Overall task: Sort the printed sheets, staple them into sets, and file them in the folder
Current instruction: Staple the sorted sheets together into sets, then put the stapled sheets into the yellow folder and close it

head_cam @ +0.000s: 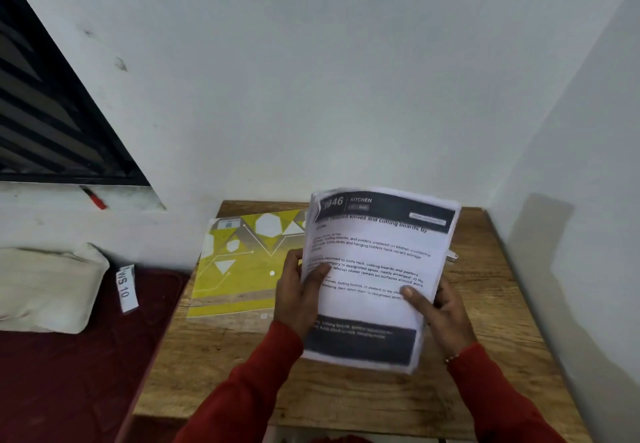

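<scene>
Both hands up on the sheets [377, 269] now, the stack lifted above the table [485, 356] and tilted toward the camera. Left hand [299, 298] curls round the left edge, thumb on the top page; right hand [438, 307] pinches the right edge, thumb on top, fingers hidden behind. The folder [242, 262] lies flat just left, partly under the stack. A small metal thing, maybe the stapler [451, 256], peeks out behind. The risk: the top left corner is lifting, so a loose grip could let pages fan, slip or mix sets.
</scene>
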Available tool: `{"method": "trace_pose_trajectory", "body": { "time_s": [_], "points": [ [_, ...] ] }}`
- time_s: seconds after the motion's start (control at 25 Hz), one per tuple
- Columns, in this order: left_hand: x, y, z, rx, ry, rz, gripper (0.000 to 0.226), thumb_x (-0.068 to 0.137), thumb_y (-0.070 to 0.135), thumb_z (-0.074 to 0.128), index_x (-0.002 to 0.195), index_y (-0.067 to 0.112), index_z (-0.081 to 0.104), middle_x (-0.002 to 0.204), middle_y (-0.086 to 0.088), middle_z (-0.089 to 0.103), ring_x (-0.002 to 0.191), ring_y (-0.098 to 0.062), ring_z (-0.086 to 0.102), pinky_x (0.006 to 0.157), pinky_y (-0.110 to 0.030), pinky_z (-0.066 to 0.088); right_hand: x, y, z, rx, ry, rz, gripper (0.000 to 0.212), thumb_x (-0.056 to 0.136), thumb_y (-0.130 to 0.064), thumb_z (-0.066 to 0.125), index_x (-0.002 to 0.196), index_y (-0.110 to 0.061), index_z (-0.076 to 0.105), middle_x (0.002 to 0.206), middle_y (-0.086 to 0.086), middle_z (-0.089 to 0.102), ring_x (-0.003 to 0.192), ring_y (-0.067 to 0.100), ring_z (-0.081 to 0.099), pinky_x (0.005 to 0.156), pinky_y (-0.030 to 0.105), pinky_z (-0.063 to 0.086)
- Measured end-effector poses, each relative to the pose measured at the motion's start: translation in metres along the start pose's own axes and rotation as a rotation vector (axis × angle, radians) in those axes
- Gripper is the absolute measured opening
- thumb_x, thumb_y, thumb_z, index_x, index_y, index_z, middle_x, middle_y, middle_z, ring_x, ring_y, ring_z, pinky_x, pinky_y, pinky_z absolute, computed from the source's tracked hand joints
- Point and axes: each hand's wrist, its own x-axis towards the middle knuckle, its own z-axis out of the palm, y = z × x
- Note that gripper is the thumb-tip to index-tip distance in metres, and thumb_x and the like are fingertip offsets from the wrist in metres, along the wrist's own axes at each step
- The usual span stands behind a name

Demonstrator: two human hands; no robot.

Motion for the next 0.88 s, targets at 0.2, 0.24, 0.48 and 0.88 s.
{"method": "trace_pose_trajectory", "body": {
  "time_s": [0.2,0.24,0.48,0.88],
  "points": [
    [0.011,-0.005,-0.002,0.033,-0.027,-0.158,0.025,0.084,0.018,0.073,0.1,0.025,0.055,0.092,0.004,0.073,0.082,-0.015,0.071,0.069,-0.029,0.058,-0.004,0.009,0.003,0.024,-0.074,0.147,0.039,0.079,0.0,0.068,0.118,-0.003,0.063,0.111,0.014,0.071,0.1,0.032,0.069,0.082,0.04,0.058],
    [0.013,-0.006,-0.002,0.073,-0.037,-0.173,0.024,0.086,0.015,0.071,0.1,0.025,0.055,0.092,0.007,0.072,0.081,-0.011,0.07,0.068,-0.025,0.056,-0.005,0.013,0.005,0.025,-0.052,0.152,0.038,0.08,0.0,0.069,0.118,-0.003,0.063,0.11,0.013,0.072,0.1,0.033,0.069,0.083,0.043,0.058],
    [0.038,-0.042,-0.062,0.469,0.015,-0.127,0.022,0.089,0.009,0.061,0.101,0.027,0.062,0.09,0.003,0.072,0.072,-0.018,0.066,0.065,-0.032,0.056,-0.006,0.033,-0.01,0.112,0.261,0.168,0.03,0.079,-0.004,0.072,0.108,-0.01,0.069,0.103,0.01,0.074,0.09,0.03,0.072,0.068,0.034,0.059],
    [0.02,-0.09,-0.112,1.584,-0.297,-0.158,0.064,0.085,0.074,0.037,0.142,0.045,0.032,0.148,-0.004,0.035,0.129,-0.035,0.038,0.098,-0.051,0.037,-0.029,0.06,-0.038,0.112,0.502,0.268,0.064,0.036,-0.042,0.092,0.094,-0.019,0.076,0.101,0.008,0.075,0.09,0.028,0.072,0.082,0.049,0.057]
  ]
}}
